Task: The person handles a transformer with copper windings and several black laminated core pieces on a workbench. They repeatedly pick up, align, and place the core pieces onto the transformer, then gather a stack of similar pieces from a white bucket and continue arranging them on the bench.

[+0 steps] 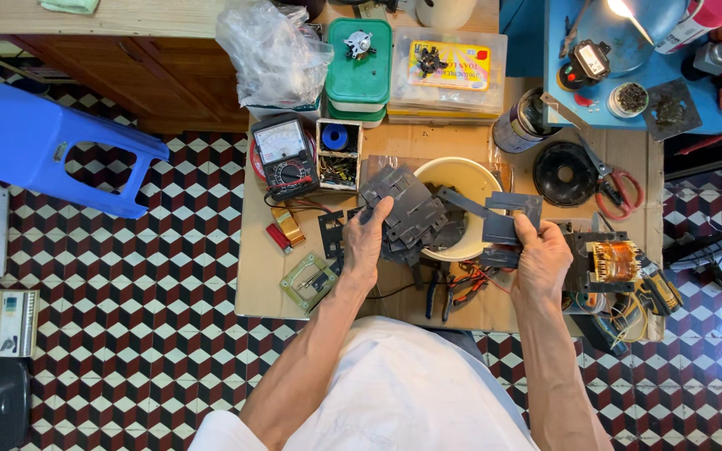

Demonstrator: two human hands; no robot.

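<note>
My left hand [367, 242] grips a fanned stack of dark grey metal transformer plates [407, 209] over the near left rim of a cream bowl [461, 175]. My right hand [541, 255] holds a few more grey plates [507, 219], one strip reaching left over the bowl. More plates lie inside the bowl. A transformer core with a copper winding [614, 260] sits just right of my right hand.
On the small wooden table [252, 259]: an analog multimeter [286, 154], a small parts box [338, 154], green containers [359, 63], a plastic bag [273, 54], pliers [440, 288], red-handled scissors [620, 192], a black round part [566, 174]. A blue plastic stool [52, 146] stands on the tiled floor at left.
</note>
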